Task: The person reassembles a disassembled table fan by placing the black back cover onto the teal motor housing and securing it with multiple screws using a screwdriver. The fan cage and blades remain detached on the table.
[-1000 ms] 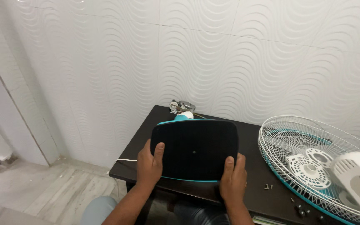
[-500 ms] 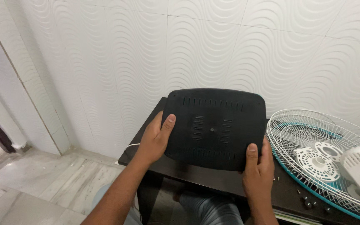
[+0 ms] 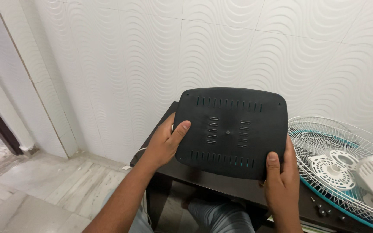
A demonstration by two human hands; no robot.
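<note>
Black plastic base plate [image 3: 231, 131], slotted underside facing us, is held upright above the dark table [image 3: 238, 187]. Our left hand [image 3: 165, 142] grips its left edge, thumb pressed across the face. Our right hand [image 3: 281, 177] clasps the lower right corner, thumb on the face. Just to the right, a white wire fan guard [image 3: 320, 142] lies flat on the table, with small screws [image 3: 320, 210] near its rim.

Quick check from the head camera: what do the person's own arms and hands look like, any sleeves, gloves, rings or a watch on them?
Both arms are bare as far as the frame shows: no sleeves visible. The left hand and the right hand wear no gloves. No watch, band or ring shows on the visible wrists and fingers. Nails are short and plain. Below the arms, grey trousers cover the knees.
</note>
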